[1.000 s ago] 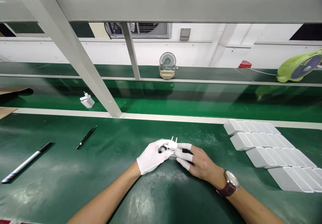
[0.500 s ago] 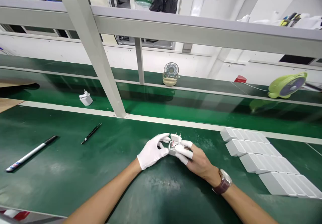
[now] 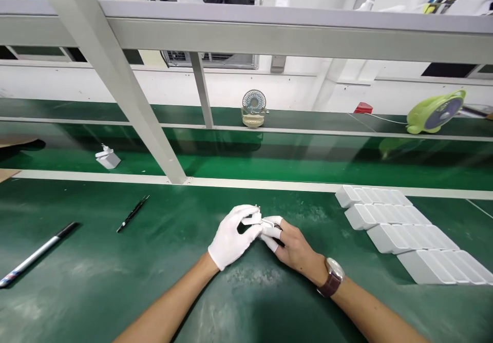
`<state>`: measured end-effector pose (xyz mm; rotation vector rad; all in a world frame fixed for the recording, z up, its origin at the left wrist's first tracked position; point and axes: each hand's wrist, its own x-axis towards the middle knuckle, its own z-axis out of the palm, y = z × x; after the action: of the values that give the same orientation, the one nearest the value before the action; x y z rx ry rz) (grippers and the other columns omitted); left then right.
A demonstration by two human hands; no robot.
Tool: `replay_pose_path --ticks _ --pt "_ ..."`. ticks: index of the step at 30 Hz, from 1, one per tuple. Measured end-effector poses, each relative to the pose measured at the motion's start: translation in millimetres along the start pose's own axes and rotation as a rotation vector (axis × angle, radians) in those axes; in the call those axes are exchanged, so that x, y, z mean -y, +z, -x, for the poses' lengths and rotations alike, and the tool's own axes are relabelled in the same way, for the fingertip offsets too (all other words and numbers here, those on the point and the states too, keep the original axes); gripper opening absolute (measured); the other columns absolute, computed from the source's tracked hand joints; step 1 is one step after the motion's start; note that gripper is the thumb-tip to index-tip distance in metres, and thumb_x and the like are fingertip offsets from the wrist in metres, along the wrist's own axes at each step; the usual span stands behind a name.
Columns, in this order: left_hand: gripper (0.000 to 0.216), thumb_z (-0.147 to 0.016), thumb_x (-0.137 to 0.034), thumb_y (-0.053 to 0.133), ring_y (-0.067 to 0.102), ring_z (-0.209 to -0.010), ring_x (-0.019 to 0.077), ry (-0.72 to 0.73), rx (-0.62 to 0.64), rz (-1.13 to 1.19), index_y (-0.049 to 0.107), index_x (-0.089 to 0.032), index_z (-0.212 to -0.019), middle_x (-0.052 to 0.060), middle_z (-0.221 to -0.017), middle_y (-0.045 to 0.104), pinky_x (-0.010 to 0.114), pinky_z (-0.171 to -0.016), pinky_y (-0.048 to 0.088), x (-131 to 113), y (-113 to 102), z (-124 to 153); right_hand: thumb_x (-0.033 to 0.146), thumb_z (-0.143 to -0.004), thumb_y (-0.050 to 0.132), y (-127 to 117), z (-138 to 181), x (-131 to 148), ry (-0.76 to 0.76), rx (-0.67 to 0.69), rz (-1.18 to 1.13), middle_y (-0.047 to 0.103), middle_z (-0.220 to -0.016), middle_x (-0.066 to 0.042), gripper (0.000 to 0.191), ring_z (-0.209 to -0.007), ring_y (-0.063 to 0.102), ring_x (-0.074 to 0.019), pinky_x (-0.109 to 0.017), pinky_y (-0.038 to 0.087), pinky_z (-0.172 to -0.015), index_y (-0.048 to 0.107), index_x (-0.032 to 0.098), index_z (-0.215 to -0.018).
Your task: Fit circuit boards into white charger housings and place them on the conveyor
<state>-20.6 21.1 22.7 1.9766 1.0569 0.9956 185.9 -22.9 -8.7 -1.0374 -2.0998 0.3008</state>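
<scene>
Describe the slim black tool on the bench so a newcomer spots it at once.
On the green bench, look left of the slanting grey post. The slim black tool lies there at an angle, shorter and darker than the silver stick farther left.

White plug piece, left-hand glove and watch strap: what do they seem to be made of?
Plug piece: probably rigid plastic, smooth with straight edges. Glove: seemingly thin, matte fabric, fitting closely. Watch strap: dark brown, perhaps leather by its slight sheen, though synthetic is possible.
</scene>
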Motion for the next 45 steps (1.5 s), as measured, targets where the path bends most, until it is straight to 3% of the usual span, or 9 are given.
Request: replay_pose_path --ticks 7,11,16,18,22,30,37,42,45 --pt "0.018 -0.088 -0.032 0.062 0.063 -0.094 0.018 -0.041 -0.034 0.049 0.065 -0.02 -0.101 0.005 -0.107 0.065 0.034 -0.086 0.053 -2.3 -6.1 -6.2 0.018 -0.096 0.056 0.4 4.0 2.1 -0.019 -0.036 0.062 0.055 -0.131 -0.012 0.044 -0.118 0.061 -0.0221 -0.037 0.058 -0.095 0.052 0.031 -0.137" --pt "0.032 -0.087 -0.031 0.06 0.059 -0.083 0.016 -0.055 -0.047 0.134 0.059 -0.019 -0.117 0.007 -0.113 0.064 0.035 -0.083 0.051 9.3 -6.5 -3.4 0.014 -0.095 0.056 -5.9 -0.8 2.3 -0.061 -0.032 0.04 0.06 -0.121 -0.011 0.046 -0.109 0.064 -0.0213 -0.036 0.06 -0.089 0.052 0.03 -0.138" --pt "0.048 -0.091 -0.041 0.056 0.056 -0.089 0.0183 0.01 -0.105 0.269 0.049 -0.02 -0.134 0.011 -0.122 0.061 0.037 -0.087 0.048 18.9 -10.3 1.4 0.009 -0.091 0.061 -19.3 -12.5 11.9 -0.096 -0.158 0.011 0.059 -0.127 -0.009 0.054 -0.109 0.063 -0.0204 -0.034 0.058 -0.088 0.051 0.032 -0.139" --pt "0.049 -0.091 -0.042 0.055 0.056 -0.089 0.0183 0.009 -0.115 0.291 0.05 -0.02 -0.134 0.011 -0.123 0.06 0.037 -0.086 0.049 16.8 -11.3 2.0 0.011 -0.091 0.061 -17.8 -11.1 12.2 -0.071 -0.124 0.0 0.06 -0.125 -0.009 0.053 -0.108 0.064 -0.0209 -0.035 0.058 -0.089 0.05 0.032 -0.139" --pt "0.042 -0.088 -0.037 0.059 0.057 -0.09 0.0183 -0.016 -0.069 0.202 0.056 -0.021 -0.126 0.01 -0.12 0.06 0.037 -0.085 0.05 8.9 -8.9 1.5 0.015 -0.094 0.056 -5.4 1.1 4.9 -0.006 0.06 0.028 0.062 -0.12 -0.01 0.048 -0.107 0.064 -0.0231 -0.04 0.058 -0.092 0.05 0.029 -0.14" --pt "0.023 -0.089 -0.026 0.062 0.063 -0.09 0.0135 -0.065 0.06 -0.016 0.065 -0.023 -0.112 0.002 -0.106 0.065 0.031 -0.086 0.052 2.9 -6.1 -0.5 0.018 -0.094 0.061 1.3 5.6 4.5 0.051 -0.08 -0.018 0.054 -0.137 -0.011 0.051 -0.12 0.06 -0.0224 -0.038 0.056 -0.098 0.045 0.027 -0.141" --pt "0.02 -0.091 -0.027 0.06 0.064 -0.089 0.0128 -0.061 0.066 0.013 0.065 -0.024 -0.11 0.001 -0.104 0.066 0.029 -0.084 0.052 6.1 -7.2 -0.9 0.016 -0.095 0.057 -1.1 0.3 6.1 0.029 0.029 -0.046 0.06 -0.125 -0.01 0.053 -0.112 0.061 -0.0217 -0.039 0.056 -0.094 0.043 0.029 -0.144" --pt "0.02 -0.092 -0.029 0.059 0.064 -0.09 0.0137 -0.074 0.05 -0.005 0.066 -0.023 -0.109 0.001 -0.104 0.067 0.03 -0.085 0.052 4.7 -7.6 -3.1 0.019 -0.095 0.058 2.3 2.6 5.1 0.087 -0.031 -0.087 0.054 -0.135 -0.012 0.057 -0.124 0.055 -0.0238 -0.041 0.051 -0.103 0.038 0.028 -0.147" --pt "0.021 -0.091 -0.032 0.06 0.063 -0.089 0.0148 -0.115 0.056 0.008 0.066 -0.023 -0.109 0.002 -0.104 0.066 0.032 -0.084 0.052 6.4 -7.2 -4.1 0.021 -0.095 0.058 3.2 2.0 2.2 0.134 0.004 -0.218 0.058 -0.13 -0.009 0.049 -0.12 0.057 -0.0228 -0.041 0.05 -0.103 0.046 0.03 -0.142"
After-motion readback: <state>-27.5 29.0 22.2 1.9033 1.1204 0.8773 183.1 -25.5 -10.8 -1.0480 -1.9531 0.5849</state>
